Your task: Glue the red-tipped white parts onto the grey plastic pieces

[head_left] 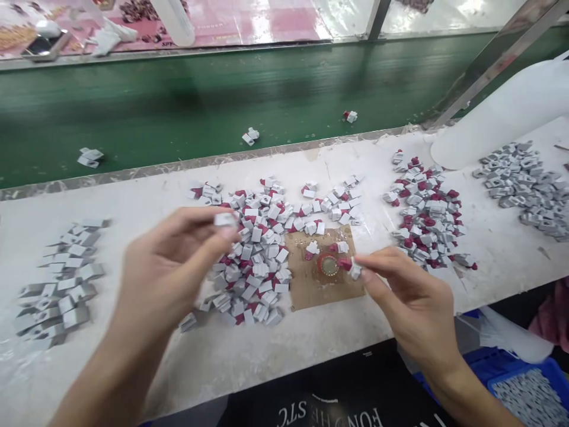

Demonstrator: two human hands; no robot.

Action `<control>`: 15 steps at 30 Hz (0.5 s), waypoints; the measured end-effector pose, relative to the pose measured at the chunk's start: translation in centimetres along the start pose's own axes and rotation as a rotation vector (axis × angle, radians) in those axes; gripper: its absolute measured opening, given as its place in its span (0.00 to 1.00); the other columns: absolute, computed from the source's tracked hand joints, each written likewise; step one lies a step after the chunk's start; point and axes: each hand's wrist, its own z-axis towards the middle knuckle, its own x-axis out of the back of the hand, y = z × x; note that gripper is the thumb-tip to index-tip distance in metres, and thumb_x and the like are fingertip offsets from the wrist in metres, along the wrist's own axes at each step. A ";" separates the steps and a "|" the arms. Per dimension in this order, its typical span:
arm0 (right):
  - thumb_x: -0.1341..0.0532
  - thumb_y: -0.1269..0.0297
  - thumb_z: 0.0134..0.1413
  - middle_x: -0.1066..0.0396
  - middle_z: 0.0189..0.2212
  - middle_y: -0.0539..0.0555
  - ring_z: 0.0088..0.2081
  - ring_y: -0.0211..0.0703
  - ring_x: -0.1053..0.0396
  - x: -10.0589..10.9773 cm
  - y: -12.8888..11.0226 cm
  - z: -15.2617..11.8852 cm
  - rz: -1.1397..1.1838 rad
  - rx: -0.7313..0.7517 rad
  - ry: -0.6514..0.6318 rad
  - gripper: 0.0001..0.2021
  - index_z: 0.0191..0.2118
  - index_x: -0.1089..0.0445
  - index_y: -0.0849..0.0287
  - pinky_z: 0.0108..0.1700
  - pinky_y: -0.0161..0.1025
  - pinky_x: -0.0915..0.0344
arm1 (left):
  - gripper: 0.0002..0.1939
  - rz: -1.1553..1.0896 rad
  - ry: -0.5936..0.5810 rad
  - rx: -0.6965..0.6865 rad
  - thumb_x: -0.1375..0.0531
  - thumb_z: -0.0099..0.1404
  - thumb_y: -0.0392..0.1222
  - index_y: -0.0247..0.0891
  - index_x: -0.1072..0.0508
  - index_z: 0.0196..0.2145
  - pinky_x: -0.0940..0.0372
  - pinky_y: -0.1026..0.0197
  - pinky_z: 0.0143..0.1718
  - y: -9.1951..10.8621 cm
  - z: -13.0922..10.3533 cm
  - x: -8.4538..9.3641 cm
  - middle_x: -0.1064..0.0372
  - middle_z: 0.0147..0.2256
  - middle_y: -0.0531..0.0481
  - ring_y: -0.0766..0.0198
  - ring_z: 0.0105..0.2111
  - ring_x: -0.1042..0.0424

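At near right, gripping a red-tipped piece (354,270) in the right hand (413,296), near the ring (329,265). At left, pinching a grey block (225,220) in the left hand (162,267), near the pile (256,234). Apparently handling pieces singly; calling next for steady, exact aim. Far off, spotting loose pieces (251,137) on the belt (178,107).

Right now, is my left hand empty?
No, the left hand holds a small grey block between its thumb and fingers.
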 end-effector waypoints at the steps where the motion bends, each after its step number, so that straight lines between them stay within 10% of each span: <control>1: 0.27 0.67 0.76 0.12 0.44 0.51 0.46 0.48 0.13 0.0 -0.1 0.3 0.093 -0.040 0.003 0.13 0.56 0.10 0.39 0.46 0.44 0.13 | 0.09 -0.096 -0.106 -0.012 0.26 0.73 0.48 0.61 0.12 0.50 0.11 0.42 0.47 0.8 -0.4 -1.1 0.11 0.44 0.57 0.52 0.43 0.13; 6: 0.25 0.51 0.76 0.09 0.54 0.52 0.59 0.58 0.12 -0.5 0.0 1.9 0.444 -0.174 -0.039 0.08 0.54 0.09 0.37 0.62 0.59 0.13 | 0.07 -0.551 -0.510 0.009 0.24 0.73 0.44 0.51 0.12 0.48 0.11 0.47 0.51 3.7 -1.3 -6.4 0.10 0.48 0.48 0.50 0.47 0.09; 15: 0.25 0.54 0.76 0.09 0.50 0.51 0.55 0.53 0.12 -0.9 0.6 1.6 0.461 -0.156 0.016 0.07 0.54 0.08 0.37 0.60 0.52 0.13 | 0.06 -0.654 -0.581 0.012 0.26 0.74 0.39 0.47 0.12 0.48 0.12 0.49 0.54 4.7 -1.3 -8.1 0.10 0.50 0.47 0.52 0.48 0.09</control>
